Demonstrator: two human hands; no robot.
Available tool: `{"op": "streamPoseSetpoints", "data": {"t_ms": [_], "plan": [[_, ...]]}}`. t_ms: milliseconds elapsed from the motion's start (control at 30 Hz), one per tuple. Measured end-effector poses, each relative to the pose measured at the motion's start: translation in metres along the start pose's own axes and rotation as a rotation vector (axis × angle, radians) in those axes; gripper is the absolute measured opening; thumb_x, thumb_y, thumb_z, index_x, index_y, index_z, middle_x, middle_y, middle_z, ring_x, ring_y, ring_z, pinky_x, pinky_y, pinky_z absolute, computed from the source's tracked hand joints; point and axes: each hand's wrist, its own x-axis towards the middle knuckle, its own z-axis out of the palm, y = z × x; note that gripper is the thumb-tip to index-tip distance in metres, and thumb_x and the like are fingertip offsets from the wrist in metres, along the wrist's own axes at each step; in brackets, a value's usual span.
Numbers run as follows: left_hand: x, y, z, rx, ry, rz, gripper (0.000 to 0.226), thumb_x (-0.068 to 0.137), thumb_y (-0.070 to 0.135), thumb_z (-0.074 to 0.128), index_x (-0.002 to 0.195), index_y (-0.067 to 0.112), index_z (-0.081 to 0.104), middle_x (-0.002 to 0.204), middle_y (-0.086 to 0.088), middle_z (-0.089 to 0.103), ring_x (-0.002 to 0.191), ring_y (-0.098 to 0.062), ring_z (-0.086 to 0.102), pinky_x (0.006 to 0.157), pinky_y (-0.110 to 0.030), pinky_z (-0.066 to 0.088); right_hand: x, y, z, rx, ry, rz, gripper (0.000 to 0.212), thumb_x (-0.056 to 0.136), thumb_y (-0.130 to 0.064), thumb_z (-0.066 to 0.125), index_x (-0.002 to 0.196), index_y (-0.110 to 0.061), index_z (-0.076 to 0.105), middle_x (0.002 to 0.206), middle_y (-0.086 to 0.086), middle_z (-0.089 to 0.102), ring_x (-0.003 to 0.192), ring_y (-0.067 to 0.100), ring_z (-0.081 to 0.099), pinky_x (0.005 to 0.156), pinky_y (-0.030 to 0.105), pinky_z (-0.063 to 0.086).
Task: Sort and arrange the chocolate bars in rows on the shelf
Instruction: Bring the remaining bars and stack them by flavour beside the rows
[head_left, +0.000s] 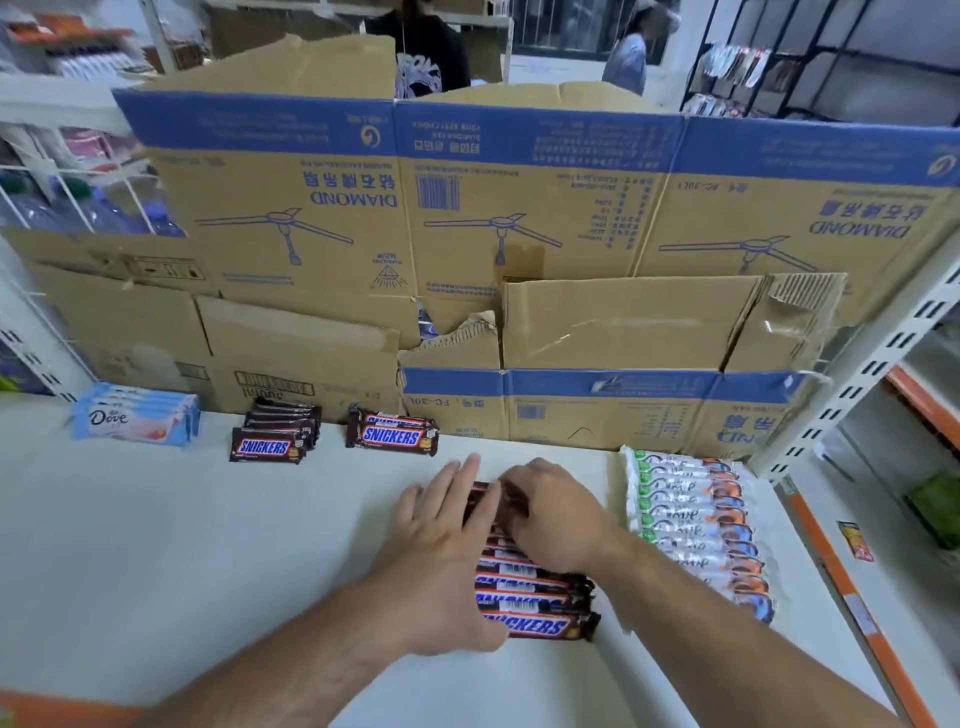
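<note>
A row of several Snickers bars (530, 597) runs front to back in the middle of the white shelf (182, 545). My left hand (441, 525) lies with straight fingers against the row's left side. My right hand (556, 514) covers the far end, its fingers curled over the rearmost bars. A row of several Dove bars (701, 530) lies just to the right. Farther back stand a small Snickers stack (272, 439), another Snickers stack (392, 434) and a pale blue Dove stack (137, 418).
Flattened cardboard boxes (519, 234) stand along the back of the shelf. A white slotted upright (852, 384) and an orange shelf edge (852, 597) bound the right side. Two people stand beyond the cardboard. Bottles sit on a wire rack at left.
</note>
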Motion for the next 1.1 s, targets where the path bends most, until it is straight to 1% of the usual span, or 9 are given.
{"op": "streamPoseSetpoints", "data": {"t_ms": [67, 167, 267, 367, 433, 533, 667, 833, 1100], "plan": [[-0.004, -0.012, -0.004, -0.026, -0.127, 0.016, 0.133, 0.057, 0.071, 0.060, 0.147, 0.027, -0.027, 0.149, 0.000, -0.044, 0.133, -0.015, -0.046, 0.117, -0.045, -0.012, -0.007, -0.014, 0.008, 0.020, 0.019, -0.022, 0.017, 0.088, -0.029, 0.048, 0.089, -0.016, 0.060, 0.086, 0.006, 0.059, 0.085, 0.024, 0.053, 0.076, 0.039, 0.048], [-0.006, -0.023, -0.007, -0.118, -0.228, 0.050, 0.137, 0.058, 0.070, 0.067, 0.145, 0.029, -0.031, 0.151, 0.006, -0.040, 0.134, -0.009, -0.043, 0.118, -0.034, -0.012, -0.019, -0.020, 0.014, 0.057, 0.063, 0.033, 0.033, 0.092, -0.040, 0.050, 0.118, -0.020, 0.058, 0.112, 0.002, 0.062, 0.109, 0.021, 0.054, 0.093, 0.035, 0.045], [-0.008, -0.026, -0.003, -0.159, -0.193, 0.069, 0.137, 0.058, 0.073, 0.066, 0.147, 0.028, -0.028, 0.155, 0.009, -0.032, 0.138, -0.007, -0.036, 0.117, -0.030, -0.008, -0.041, -0.016, 0.018, 0.006, 0.114, 0.173, 0.083, 0.089, -0.065, 0.043, 0.151, -0.013, 0.024, 0.155, 0.000, 0.029, 0.143, 0.015, 0.022, 0.117, 0.028, 0.020], [-0.011, -0.024, 0.005, -0.153, -0.167, 0.085, 0.139, 0.056, 0.077, 0.064, 0.147, 0.026, -0.028, 0.156, 0.007, -0.029, 0.139, -0.009, -0.035, 0.120, -0.034, -0.005, -0.059, -0.026, 0.035, 0.058, 0.089, 0.230, 0.100, 0.085, -0.073, 0.038, 0.154, -0.013, -0.003, 0.162, 0.000, -0.005, 0.147, 0.007, -0.009, 0.118, 0.023, 0.002], [-0.010, -0.022, 0.007, -0.153, -0.160, 0.096, 0.139, 0.056, 0.077, 0.064, 0.146, 0.025, -0.029, 0.156, 0.007, -0.028, 0.139, -0.011, -0.035, 0.121, -0.036, -0.003, -0.062, -0.032, 0.045, 0.082, 0.107, 0.236, 0.103, 0.084, -0.072, 0.038, 0.152, -0.012, -0.010, 0.161, 0.002, -0.013, 0.145, 0.007, -0.017, 0.115, 0.019, -0.004], [-0.013, -0.022, 0.007, -0.173, -0.154, 0.113, 0.137, 0.058, 0.075, 0.064, 0.147, 0.025, -0.029, 0.155, 0.007, -0.029, 0.139, -0.011, -0.035, 0.120, -0.034, -0.007, -0.064, -0.032, 0.044, 0.108, 0.128, 0.245, 0.101, 0.087, -0.070, 0.041, 0.152, -0.013, -0.012, 0.161, 0.000, -0.015, 0.145, 0.005, -0.018, 0.116, 0.020, -0.003], [-0.018, -0.021, 0.009, -0.203, -0.131, 0.117, 0.135, 0.060, 0.074, 0.063, 0.147, 0.024, -0.028, 0.155, 0.007, -0.030, 0.138, -0.009, -0.036, 0.119, -0.032, -0.007, -0.069, -0.034, 0.049, 0.102, 0.155, 0.259, 0.105, 0.079, -0.079, 0.025, 0.152, -0.014, -0.012, 0.160, -0.002, -0.015, 0.143, 0.001, -0.019, 0.115, 0.017, -0.004], [-0.011, -0.020, 0.014, -0.199, -0.115, 0.110, 0.136, 0.058, 0.075, 0.062, 0.149, 0.021, -0.024, 0.157, 0.006, -0.022, 0.142, -0.014, -0.028, 0.121, -0.036, 0.000, -0.063, -0.032, 0.051, 0.096, 0.181, 0.268, 0.104, 0.079, -0.081, 0.018, 0.153, -0.011, -0.003, 0.162, 0.001, 0.001, 0.147, 0.008, -0.004, 0.114, 0.016, -0.001], [0.039, -0.030, 0.008, -0.152, -0.054, 0.109, 0.138, 0.053, 0.077, 0.063, 0.152, 0.019, -0.012, 0.156, 0.007, -0.001, 0.144, -0.016, -0.009, 0.120, -0.034, 0.010, -0.019, -0.013, 0.036, 0.094, 0.225, 0.305, 0.087, 0.091, -0.063, 0.040, 0.153, -0.009, 0.010, 0.158, 0.005, 0.018, 0.144, 0.017, 0.018, 0.117, 0.027, 0.018]]}}
